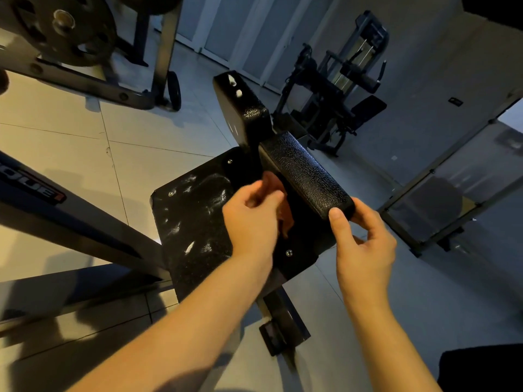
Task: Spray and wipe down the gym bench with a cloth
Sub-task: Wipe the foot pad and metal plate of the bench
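The black gym bench fills the middle of the head view. Its flat seat pad (pixel 192 216) carries white smears. A narrow black pad (pixel 302 174) rises above the seat, and a second pad (pixel 240 100) behind it shows two white spots. My left hand (pixel 252 219) is closed around an orange cloth (pixel 284 219), pressed between the seat and the narrow pad. My right hand (pixel 362 236) pinches the near end of the narrow pad, thumb on top. No spray bottle is in view.
A weight rack with a plate (pixel 65 26) stands at the upper left. A dark metal frame bar (pixel 70 222) runs along the left. Another machine (pixel 339 89) stands at the back right, a mirror panel (pixel 452 193) to the right. Tiled floor (pixel 70 142) surrounds the bench.
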`<state>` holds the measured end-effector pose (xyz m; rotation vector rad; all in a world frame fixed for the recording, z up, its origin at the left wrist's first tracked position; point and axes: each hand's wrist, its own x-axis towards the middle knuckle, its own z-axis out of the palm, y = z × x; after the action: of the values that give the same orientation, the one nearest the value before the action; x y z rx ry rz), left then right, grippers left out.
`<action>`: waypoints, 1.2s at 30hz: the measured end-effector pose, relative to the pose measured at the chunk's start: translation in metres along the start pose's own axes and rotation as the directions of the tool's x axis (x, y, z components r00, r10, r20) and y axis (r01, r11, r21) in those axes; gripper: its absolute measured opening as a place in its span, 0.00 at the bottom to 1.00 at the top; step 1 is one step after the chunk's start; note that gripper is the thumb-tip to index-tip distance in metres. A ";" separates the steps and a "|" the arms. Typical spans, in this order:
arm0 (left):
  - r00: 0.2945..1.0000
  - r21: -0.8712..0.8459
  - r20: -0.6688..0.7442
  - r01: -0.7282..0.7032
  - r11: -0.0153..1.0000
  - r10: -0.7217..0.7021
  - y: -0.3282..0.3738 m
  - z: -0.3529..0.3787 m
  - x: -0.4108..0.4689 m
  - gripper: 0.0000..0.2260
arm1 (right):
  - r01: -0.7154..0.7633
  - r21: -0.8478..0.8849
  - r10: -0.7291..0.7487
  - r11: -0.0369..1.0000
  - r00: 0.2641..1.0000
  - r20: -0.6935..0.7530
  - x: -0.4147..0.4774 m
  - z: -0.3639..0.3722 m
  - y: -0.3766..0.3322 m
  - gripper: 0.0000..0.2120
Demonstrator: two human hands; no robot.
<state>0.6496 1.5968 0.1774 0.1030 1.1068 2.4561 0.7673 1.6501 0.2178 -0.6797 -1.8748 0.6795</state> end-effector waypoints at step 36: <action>0.999 0.023 -0.038 0.035 0.999 -0.034 0.008 -0.006 0.021 0.09 | -0.005 0.070 0.007 0.998 1.000 -0.024 0.001 0.003 -0.001 0.13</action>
<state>0.6260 1.5970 0.1766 0.0452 1.1440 2.4238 0.7638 1.6495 0.2175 -0.6462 -1.8193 0.7339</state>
